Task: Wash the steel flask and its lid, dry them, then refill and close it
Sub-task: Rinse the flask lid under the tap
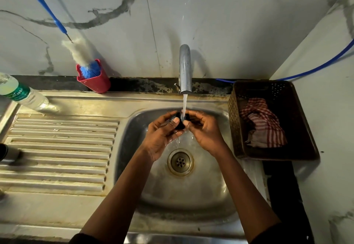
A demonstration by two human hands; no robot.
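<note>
1. Rinsing is under way: the lid (180, 123) sits in the tap's (185, 67) stream over the far side of the sink (132, 129). Drying, refilling and closing seem left.
2. The left hand (161, 134) and right hand (206, 133) meet, both pinching the lid between them.
3. What looks like the steel flask (8, 154) lies at the drainboard's (61, 148) left edge, well apart from the hands.

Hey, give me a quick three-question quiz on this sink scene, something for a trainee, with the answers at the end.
1. True or false: the tap is shut off.
2. Where does the striped cloth lie? A in the sink bowl; B in the brown basket; C on the drainboard.
3. Short answer: what do the left hand and the right hand hold under the water?

Key: 1 false, water is running; 2 B; 3 the black lid.
</note>
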